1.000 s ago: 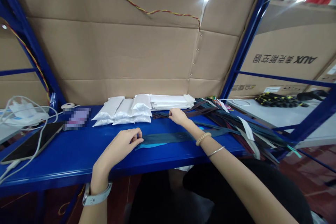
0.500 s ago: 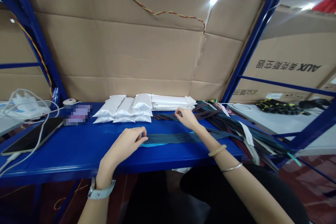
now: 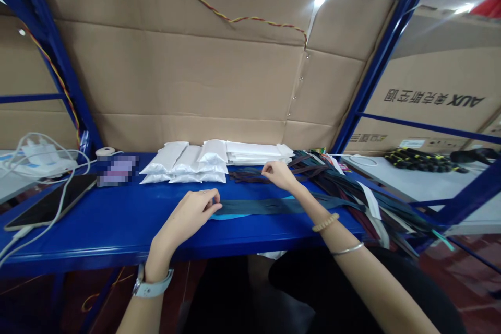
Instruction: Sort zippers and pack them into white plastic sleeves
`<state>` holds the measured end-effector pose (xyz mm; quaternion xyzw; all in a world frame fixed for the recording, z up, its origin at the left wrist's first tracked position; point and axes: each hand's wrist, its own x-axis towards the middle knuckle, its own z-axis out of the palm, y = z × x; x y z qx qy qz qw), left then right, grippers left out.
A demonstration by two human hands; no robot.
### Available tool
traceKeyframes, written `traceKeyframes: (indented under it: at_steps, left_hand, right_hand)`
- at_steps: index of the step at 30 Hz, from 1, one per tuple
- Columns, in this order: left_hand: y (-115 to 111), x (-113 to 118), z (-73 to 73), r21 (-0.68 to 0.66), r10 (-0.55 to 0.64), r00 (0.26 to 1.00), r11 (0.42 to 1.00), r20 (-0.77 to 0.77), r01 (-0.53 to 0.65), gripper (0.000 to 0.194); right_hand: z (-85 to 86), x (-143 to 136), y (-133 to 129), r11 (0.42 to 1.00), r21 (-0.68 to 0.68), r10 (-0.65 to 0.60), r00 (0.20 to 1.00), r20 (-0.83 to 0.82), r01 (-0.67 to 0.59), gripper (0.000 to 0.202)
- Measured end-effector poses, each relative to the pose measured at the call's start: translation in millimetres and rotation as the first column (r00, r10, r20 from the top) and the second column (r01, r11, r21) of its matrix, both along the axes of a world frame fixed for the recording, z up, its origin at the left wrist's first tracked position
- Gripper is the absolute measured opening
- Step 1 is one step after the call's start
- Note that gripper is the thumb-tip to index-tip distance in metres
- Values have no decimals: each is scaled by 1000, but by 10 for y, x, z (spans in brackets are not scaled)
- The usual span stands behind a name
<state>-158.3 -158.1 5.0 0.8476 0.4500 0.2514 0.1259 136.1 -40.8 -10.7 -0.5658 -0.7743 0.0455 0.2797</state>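
Observation:
A long dark teal strip [image 3: 260,206] lies across the blue shelf, with a bright blue layer [image 3: 230,216] showing under its left part. My left hand [image 3: 191,214] is closed on the left end of the strip. Above the strip, my right hand [image 3: 279,175] has its fingers pinched, near dark brown strips [image 3: 248,176]; what it holds, if anything, is too small to make out. To the right is a heap of dark strips [image 3: 336,182] running over the shelf's front edge.
White padded packets [image 3: 188,162] and a stack of flat white envelopes [image 3: 256,152] stand along the cardboard backing [image 3: 195,78]. At left are a phone [image 3: 55,203], white cables [image 3: 64,188] and a blurred purple item [image 3: 119,169]. Blue posts [image 3: 376,57] flank the shelf.
The whole view has shifted very slightly. Both hands keep nearly the same pose and place over the shelf.

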Motion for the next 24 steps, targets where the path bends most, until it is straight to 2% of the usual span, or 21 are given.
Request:
traceKeyframes:
  at_steps: [2,4,8,11,15,17,20,24]
  left_hand:
    - [-2,20,3,31,24,1000,999,12,-25,18]
    - [10,43,-2,67,67,997,995,48,-70,19]
    - [37,110,-29,110,125,980,984,152,-143,28]
    - [8,189,-22,73,84,973,992,215,-102,40]
    - [-79,312,29,-67,9,929,998,371,17,49]
    - [-103,357,42,-91,0,889,995,458,47,42]
    - [-90,382,28,-85,31,851,996,524,17,23]
    - [-35,360,-9,-123,96,808,992,581,-30,19]
  right_hand:
    - [85,16,-96,999,4,50,998,-46,-50,14]
    - [171,4,-234,989,-28,139,977,-165,-145,18]
    - [331,-129,-582,947,-43,264,848,-460,-318,23]
    - [410,-277,-799,949,-2,269,813,-516,-316,23]
    - [408,-387,-919,961,1,235,816,-528,-276,21]
    - [375,-390,-922,971,10,209,833,-513,-238,19]
    - [330,-367,-904,976,19,199,851,-486,-217,18]
    - [303,-354,-883,975,9,201,868,-454,-221,17]
